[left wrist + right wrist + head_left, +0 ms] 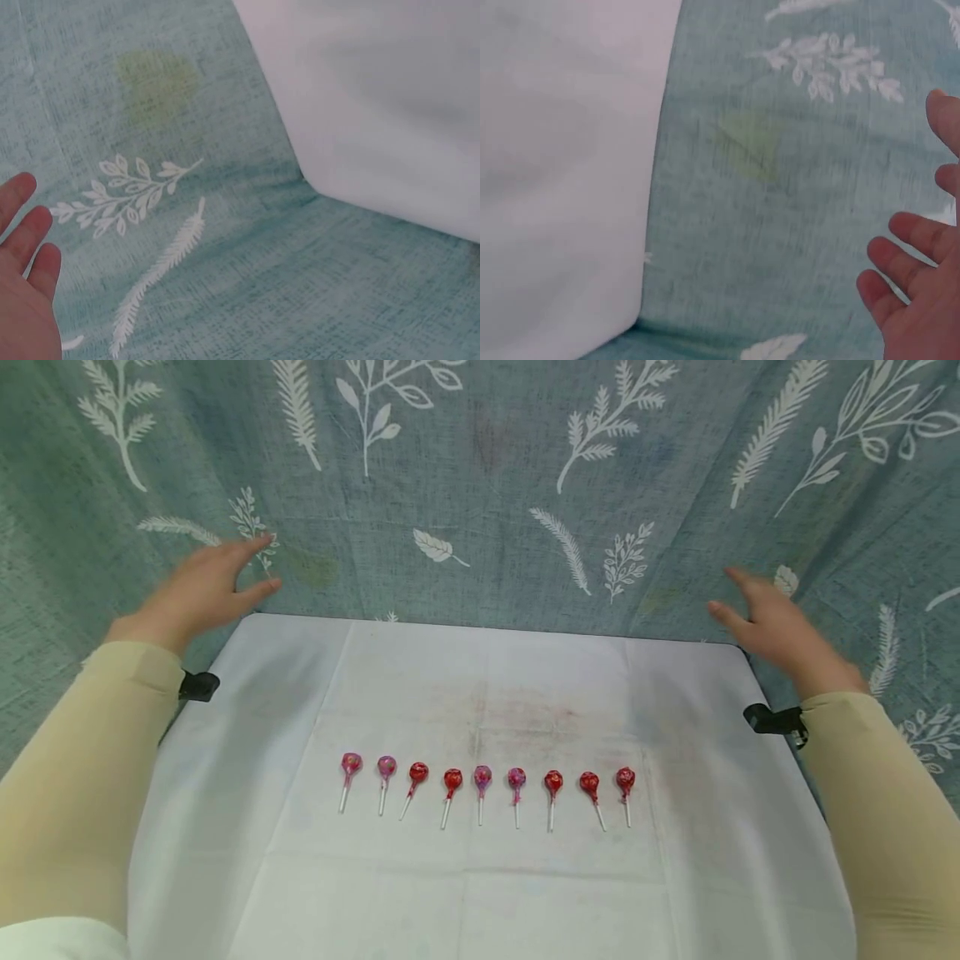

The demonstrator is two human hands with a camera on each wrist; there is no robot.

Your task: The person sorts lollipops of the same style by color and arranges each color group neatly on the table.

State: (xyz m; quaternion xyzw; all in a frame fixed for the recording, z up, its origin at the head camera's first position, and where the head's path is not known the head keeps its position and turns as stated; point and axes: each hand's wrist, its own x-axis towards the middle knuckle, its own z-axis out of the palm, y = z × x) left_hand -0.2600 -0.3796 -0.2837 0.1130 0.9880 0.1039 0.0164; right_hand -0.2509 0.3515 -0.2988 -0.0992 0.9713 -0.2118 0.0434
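Observation:
Several wrapped lollipops (452, 781) lie in a row across the middle of the white-covered table (375, 902), sticks pointing toward the near edge. Some wrappers are red, others pink-purple like the lollipop (387, 767) near the row's left end. My left hand (202, 589) is held out over the far left corner, fingers extended, holding nothing. Over the far right corner, my right hand (783, 627) is likewise raised with its fingers spread and nothing in it. Both wrist views show the fingers apart, against the cloth; the lollipops are outside those views.
A blue-green curtain (487, 543) with white leaf prints hangs behind the table and around its sides. Reddish stains (525, 714) mark the tablecloth beyond the lollipops. Black straps (772, 720) show at both wrists, below the long sleeves (877, 810).

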